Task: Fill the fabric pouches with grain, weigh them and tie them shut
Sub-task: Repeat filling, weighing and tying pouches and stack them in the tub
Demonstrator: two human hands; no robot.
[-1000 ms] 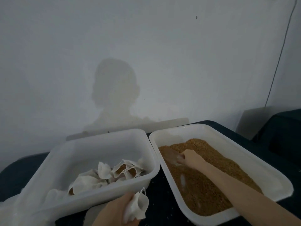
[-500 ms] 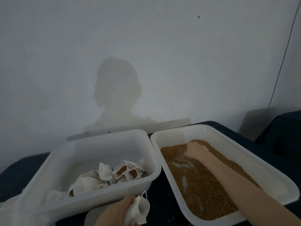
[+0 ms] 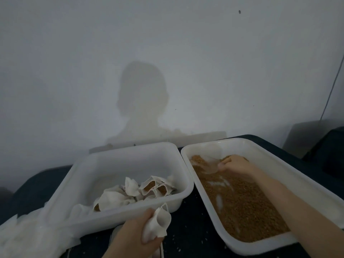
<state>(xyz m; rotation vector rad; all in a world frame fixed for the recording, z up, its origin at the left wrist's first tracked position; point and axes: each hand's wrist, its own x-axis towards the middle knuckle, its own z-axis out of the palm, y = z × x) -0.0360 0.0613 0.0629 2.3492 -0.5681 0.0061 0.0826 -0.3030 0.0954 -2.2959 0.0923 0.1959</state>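
Note:
My left hand [image 3: 130,237] grips an empty white fabric pouch [image 3: 158,223] in front of the left tub, its mouth facing up and right. My right hand [image 3: 236,162] is deep in the right white tub [image 3: 279,151], at the far end of the brown grain [image 3: 242,205]. Its fingers curl round a translucent scoop [image 3: 210,165] that lies partly in the grain. The left white tub [image 3: 119,218] holds several white pouches [image 3: 154,189]; some stand open with grain showing inside.
A heap of loose white fabric [image 3: 28,237] lies at the lower left, against the left tub. Both tubs sit side by side on a dark table [image 3: 188,229] dotted with spilled grains. A pale wall rises right behind the tubs.
My right hand has slid toward the far end of the grain tub, and the translucent scoop now shows above the grain. My left hand has kept hold of the pouch.

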